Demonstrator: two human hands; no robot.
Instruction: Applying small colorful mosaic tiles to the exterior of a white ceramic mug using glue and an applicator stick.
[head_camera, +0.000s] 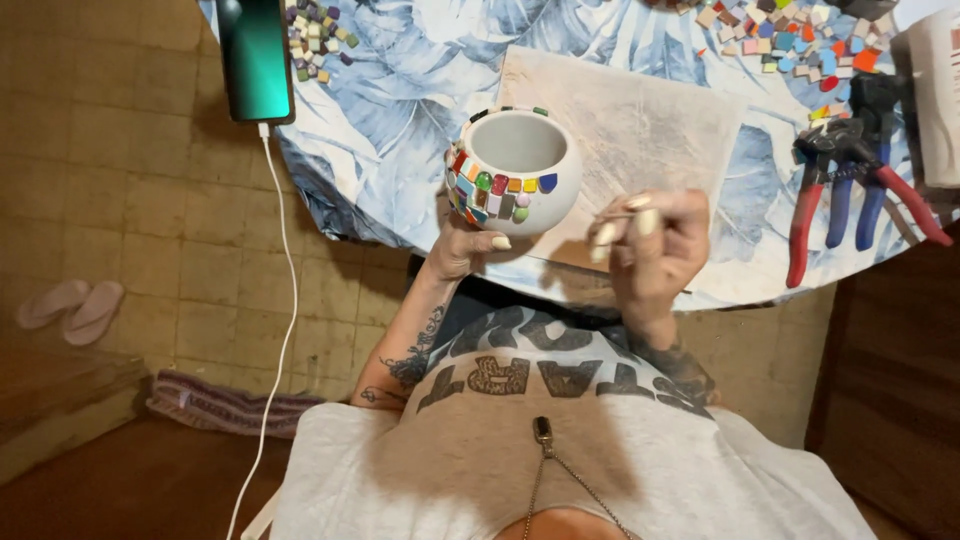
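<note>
My left hand (462, 250) grips a round white pot (520, 165) from below, held above the table's near edge. Small coloured mosaic tiles are stuck in rows on the pot's left side and rim. Just right of the pot, my right hand (655, 245) is closed on a thin stick-like tool (612, 214) whose tip points toward the pot. Both forearms carry tattoos.
A round table (400, 120) with a blue leaf-print cloth bears a pale work board (640, 120), loose tile piles (318, 35) (800, 40), red and blue nippers (850, 190) and a phone (255, 60) with a white cable (285, 300). Pink sandals (70, 308) lie on the tiled floor.
</note>
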